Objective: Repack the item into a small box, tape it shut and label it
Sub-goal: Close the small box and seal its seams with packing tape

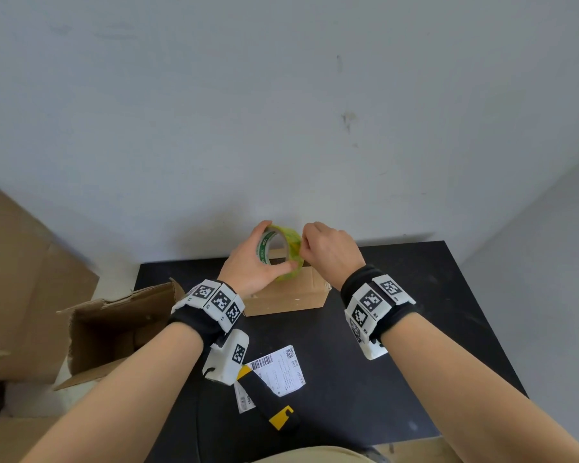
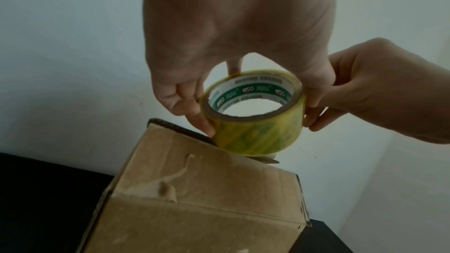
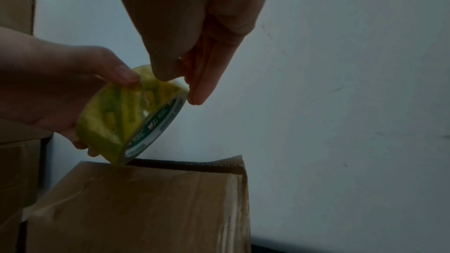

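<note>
A small brown cardboard box (image 1: pixel 291 295) sits on the black table (image 1: pixel 398 345) near the wall, its top flaps folded down with a dark gap showing along the seam (image 3: pixel 185 166). Just above it, my left hand (image 1: pixel 248 265) grips a roll of yellowish clear tape (image 1: pixel 281 253) by its outer face, thumb near and fingers far. The roll's lower edge touches the box top (image 2: pixel 243 153). My right hand (image 1: pixel 328 252) is at the roll's right side, thumb and fingertips (image 3: pixel 197 95) pinching at its outer layer. No loose tape end shows.
A larger open cardboard box (image 1: pixel 114 325) lies on its side at the table's left. Printed shipping labels (image 1: pixel 278 369) and a black-and-yellow box cutter (image 1: pixel 268 399) lie near the front. A pale wall stands directly behind; stacked cartons (image 1: pixel 20 279) are at far left.
</note>
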### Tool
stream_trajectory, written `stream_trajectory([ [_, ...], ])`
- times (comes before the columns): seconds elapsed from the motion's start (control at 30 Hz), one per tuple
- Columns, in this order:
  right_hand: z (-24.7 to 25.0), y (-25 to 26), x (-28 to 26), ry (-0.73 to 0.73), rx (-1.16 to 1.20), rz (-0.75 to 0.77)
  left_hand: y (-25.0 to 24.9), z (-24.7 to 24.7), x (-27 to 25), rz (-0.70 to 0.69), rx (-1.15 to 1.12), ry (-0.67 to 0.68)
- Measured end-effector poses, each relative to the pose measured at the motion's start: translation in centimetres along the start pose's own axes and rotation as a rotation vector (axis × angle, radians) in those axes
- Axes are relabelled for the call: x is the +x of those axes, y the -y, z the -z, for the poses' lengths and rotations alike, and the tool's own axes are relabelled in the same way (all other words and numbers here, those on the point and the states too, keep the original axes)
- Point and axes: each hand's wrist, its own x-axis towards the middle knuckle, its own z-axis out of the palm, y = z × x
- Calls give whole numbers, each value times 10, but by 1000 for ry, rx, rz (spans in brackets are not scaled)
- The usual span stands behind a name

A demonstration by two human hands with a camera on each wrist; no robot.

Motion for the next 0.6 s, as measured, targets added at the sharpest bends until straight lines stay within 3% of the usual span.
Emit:
stream_trajectory([
  [0.07, -5, -2, -1, -35, 179, -73, 4, 0, 0, 14, -22, -8],
  [0.13, 2, -2, 1, 92, 405, -337, 8, 1, 0, 2, -57, -40],
  [0.2, 9, -4, 2, 230, 775, -654, 11, 2, 0, -18, -111, -72],
  [0.27, 11, -3, 1, 358, 1264, -842, 11, 2, -1, -42, -154, -84],
  [0.37, 8, -1, 0, 401, 1603, -874, 11, -1, 1, -73, -180, -112],
  [0.6, 3, -1, 0, 368, 1806, -891, 9, -6, 5, -107, -149, -195],
])
